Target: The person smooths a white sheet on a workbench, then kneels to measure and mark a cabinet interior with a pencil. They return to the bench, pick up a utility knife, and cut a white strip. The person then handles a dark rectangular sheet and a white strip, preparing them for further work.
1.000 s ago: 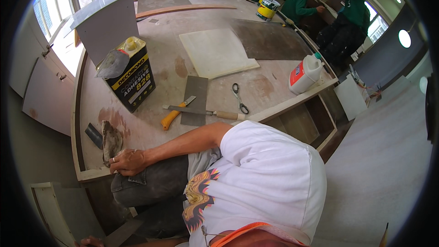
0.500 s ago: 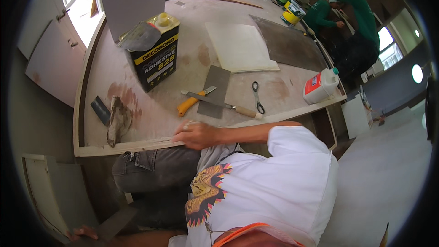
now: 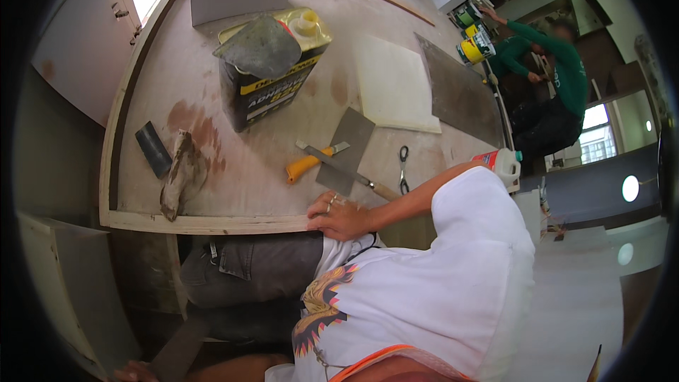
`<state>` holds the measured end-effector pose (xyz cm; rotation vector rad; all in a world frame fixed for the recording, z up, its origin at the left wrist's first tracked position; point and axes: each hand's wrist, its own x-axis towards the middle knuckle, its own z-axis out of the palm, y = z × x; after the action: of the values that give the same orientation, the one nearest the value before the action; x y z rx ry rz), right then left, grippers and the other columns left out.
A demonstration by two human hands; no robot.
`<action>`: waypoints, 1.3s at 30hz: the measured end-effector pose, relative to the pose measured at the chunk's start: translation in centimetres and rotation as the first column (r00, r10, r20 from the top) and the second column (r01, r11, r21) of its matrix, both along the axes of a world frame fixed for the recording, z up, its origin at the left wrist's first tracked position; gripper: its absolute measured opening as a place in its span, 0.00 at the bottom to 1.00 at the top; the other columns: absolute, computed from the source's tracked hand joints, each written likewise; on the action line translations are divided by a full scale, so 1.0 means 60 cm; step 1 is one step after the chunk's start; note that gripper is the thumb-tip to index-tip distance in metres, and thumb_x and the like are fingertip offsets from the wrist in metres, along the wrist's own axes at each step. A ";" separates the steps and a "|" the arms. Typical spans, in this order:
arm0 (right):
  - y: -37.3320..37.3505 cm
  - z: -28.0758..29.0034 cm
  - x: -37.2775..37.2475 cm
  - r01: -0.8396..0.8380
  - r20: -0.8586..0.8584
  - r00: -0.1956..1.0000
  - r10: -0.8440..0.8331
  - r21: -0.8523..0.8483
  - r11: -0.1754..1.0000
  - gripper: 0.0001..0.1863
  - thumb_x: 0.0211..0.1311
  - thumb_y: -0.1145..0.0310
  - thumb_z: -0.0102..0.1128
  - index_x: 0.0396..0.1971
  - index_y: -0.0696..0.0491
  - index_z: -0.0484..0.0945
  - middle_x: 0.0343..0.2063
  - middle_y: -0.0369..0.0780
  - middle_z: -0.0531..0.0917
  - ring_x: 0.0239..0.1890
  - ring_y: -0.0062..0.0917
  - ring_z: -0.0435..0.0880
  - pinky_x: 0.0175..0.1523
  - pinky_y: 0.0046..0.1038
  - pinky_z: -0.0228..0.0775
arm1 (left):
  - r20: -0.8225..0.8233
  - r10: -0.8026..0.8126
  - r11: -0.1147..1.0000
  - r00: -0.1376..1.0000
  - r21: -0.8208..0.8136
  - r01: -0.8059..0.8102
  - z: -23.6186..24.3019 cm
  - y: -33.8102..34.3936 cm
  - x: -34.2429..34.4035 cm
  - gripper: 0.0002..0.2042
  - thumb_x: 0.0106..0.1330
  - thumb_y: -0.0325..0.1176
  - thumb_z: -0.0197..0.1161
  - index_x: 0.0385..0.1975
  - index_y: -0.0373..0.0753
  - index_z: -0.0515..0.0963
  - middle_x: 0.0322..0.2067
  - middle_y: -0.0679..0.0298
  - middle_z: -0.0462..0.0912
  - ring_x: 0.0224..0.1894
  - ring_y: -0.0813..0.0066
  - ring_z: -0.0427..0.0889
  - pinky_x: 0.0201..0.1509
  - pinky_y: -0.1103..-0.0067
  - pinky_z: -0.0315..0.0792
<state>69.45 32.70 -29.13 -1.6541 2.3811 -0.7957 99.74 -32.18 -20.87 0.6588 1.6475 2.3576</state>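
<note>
My right hand [image 3: 341, 216] is at the near edge of the worktable [image 3: 212, 224], fingers bent over its pale wooden rim. It wears rings. Just beyond it lie a file with a wooden handle [image 3: 382, 192], an orange-handled knife [image 3: 304, 168] and a grey-brown rectangular sheet [image 3: 351, 134] under them. Scissors [image 3: 404, 170] rest to their right. Low at the left, my left hand [image 3: 136, 372] grips a flat grey-brown strip [image 3: 180, 349]; part of that hand is in shadow.
A black and yellow adhesive tin [image 3: 272, 88] stands on the table, a grey flexible piece [image 3: 258, 49] on top. Left lie a dark curved piece [image 3: 153, 150] and a stained rag-like thing [image 3: 180, 180]. A white jug [image 3: 506, 166] stands right. People in green [image 3: 566, 71] work beyond.
My right hand has shifted rightward along the table's rim and is less blurred. The whole view has turned and moved a little. My left hand still has the strip.
</note>
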 end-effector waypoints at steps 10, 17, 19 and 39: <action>0.024 0.005 -0.016 -0.082 0.188 0.978 0.086 -0.029 0.996 0.16 0.60 0.62 0.64 0.47 0.49 0.77 0.51 0.43 0.75 0.53 0.42 0.73 0.57 0.44 0.61 | -0.104 0.772 0.636 0.627 0.123 -0.762 0.109 0.204 -0.074 0.18 0.77 0.40 0.47 0.55 0.31 0.70 0.39 0.54 0.81 0.29 0.69 0.76 0.38 0.73 0.77; 0.022 -0.006 -0.004 -0.028 0.050 0.998 0.032 -0.078 0.997 0.17 0.54 0.63 0.67 0.44 0.48 0.75 0.50 0.42 0.76 0.51 0.40 0.74 0.56 0.45 0.62 | -0.203 0.651 0.747 0.731 0.004 -0.665 0.174 0.114 -0.118 0.21 0.82 0.41 0.35 0.59 0.32 0.67 0.41 0.49 0.83 0.16 0.71 0.71 0.35 0.75 0.79; 0.012 -0.015 -0.009 -0.024 -0.008 1.000 0.023 -0.095 0.995 0.15 0.52 0.63 0.66 0.41 0.47 0.75 0.49 0.40 0.75 0.52 0.39 0.73 0.57 0.46 0.61 | -0.310 0.714 0.664 0.627 0.017 -0.748 0.202 0.112 -0.141 0.21 0.83 0.41 0.34 0.62 0.32 0.65 0.42 0.47 0.83 0.13 0.73 0.69 0.30 0.76 0.79; 0.093 0.457 -0.046 0.412 0.423 0.553 -0.718 0.610 0.677 0.17 0.55 0.64 0.59 0.46 0.48 0.81 0.47 0.46 0.85 0.53 0.43 0.83 0.57 0.46 0.72 | -0.264 0.717 0.694 0.645 0.350 -0.629 0.858 0.351 -0.283 0.23 0.81 0.40 0.43 0.66 0.30 0.60 0.37 0.40 0.82 0.09 0.74 0.64 0.09 0.80 0.59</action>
<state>66.72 38.25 -1.70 -0.2606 2.2985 -0.6516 82.74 -11.13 30.61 0.6428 2.0949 3.1603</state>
